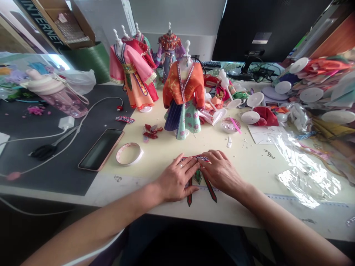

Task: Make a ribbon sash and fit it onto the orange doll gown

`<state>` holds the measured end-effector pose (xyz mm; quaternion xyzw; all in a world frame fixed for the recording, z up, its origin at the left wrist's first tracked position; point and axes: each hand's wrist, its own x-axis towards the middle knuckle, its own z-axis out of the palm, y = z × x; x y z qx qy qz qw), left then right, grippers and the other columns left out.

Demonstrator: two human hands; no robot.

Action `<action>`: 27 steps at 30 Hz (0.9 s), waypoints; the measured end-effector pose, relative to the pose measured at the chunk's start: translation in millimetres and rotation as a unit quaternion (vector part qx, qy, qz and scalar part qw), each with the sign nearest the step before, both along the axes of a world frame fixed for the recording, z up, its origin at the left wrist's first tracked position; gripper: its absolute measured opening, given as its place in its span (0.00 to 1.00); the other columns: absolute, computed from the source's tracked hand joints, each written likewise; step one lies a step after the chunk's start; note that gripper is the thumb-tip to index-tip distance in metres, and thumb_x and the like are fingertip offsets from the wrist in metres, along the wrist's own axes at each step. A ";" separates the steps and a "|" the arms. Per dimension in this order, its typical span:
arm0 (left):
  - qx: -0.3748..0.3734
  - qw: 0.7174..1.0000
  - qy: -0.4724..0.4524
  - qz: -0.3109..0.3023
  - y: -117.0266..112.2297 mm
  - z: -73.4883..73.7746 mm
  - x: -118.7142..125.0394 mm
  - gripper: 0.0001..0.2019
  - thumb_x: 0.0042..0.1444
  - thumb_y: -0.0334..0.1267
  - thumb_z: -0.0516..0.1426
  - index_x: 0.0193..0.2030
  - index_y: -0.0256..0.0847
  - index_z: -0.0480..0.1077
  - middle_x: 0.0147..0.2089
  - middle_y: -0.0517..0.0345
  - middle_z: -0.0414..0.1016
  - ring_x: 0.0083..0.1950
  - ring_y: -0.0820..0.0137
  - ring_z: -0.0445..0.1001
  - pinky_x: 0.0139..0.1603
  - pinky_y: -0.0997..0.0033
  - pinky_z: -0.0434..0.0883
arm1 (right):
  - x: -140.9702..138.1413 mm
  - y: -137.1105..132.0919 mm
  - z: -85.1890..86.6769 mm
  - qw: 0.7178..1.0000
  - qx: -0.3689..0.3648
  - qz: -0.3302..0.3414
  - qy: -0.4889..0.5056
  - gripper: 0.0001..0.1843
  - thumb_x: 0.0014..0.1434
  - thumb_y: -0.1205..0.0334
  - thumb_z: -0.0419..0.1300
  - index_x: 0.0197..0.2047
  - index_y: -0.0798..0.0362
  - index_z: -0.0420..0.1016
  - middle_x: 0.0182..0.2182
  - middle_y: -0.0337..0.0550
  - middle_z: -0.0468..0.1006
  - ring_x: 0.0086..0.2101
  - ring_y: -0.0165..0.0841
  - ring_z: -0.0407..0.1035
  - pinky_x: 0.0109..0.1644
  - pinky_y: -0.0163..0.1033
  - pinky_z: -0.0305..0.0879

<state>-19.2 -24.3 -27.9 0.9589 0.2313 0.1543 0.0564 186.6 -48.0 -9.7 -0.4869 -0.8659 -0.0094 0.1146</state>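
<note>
Left hand (179,175) and right hand (222,171) are on a red-edged, navy-and-white fabric band (204,158), near centre, probably steadying it; can't tell if they're pinching. Farther back, an orange-and-green fabric doll dress (172,83) sits on a white plastic stand (188,47), for shape I guess.

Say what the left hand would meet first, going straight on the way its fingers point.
Probably the right hand, since the fingers of the left hand point toward it at the patterned strip. The fingertips look so close that they may already touch.
</note>
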 end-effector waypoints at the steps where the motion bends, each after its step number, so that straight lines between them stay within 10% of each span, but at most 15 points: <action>1: -0.007 1.000 -0.007 0.001 0.5 0.5 -0.8 0.31 0.62 0.51 0.48 0.64 0.28 0.55 0.63 0.37 0.62 0.66 0.54 0.59 0.67 0.45 0.53 | 1.1 0.2 -0.5 1.000 0.000 0.002 0.007 0.13 0.63 0.65 0.50 0.44 0.50 0.75 0.46 0.50 0.73 0.46 0.42 0.64 0.49 0.49 0.63; 11: -0.039 0.997 -0.064 -0.006 3.3 1.1 -6.5 0.37 0.63 0.45 0.49 0.69 0.36 0.30 0.65 0.37 0.59 0.65 0.58 0.61 0.65 0.46 0.55 | 7.6 0.3 -8.7 0.996 0.029 -0.005 0.079 0.18 0.62 0.62 0.51 0.55 0.49 0.70 0.52 0.52 0.70 0.51 0.43 0.63 0.54 0.54 0.62; 18: -0.008 1.000 -0.018 0.010 -0.7 2.0 -2.4 0.37 0.60 0.54 0.51 0.67 0.31 0.46 0.61 0.39 0.66 0.67 0.49 0.56 0.66 0.38 0.44 | 0.4 -2.6 -5.9 0.999 0.039 0.018 0.005 0.11 0.61 0.65 0.53 0.43 0.53 0.76 0.54 0.53 0.69 0.55 0.46 0.58 0.60 0.55 0.55; 27: -0.021 0.990 -0.134 0.044 1.4 3.3 -13.4 0.31 0.63 0.42 0.50 0.68 0.37 0.41 0.60 0.43 0.68 0.65 0.59 0.59 0.66 0.44 0.49 | 3.5 -3.6 -7.8 0.996 0.042 -0.009 0.077 0.17 0.63 0.60 0.51 0.53 0.52 0.71 0.56 0.53 0.68 0.55 0.45 0.59 0.57 0.55 0.59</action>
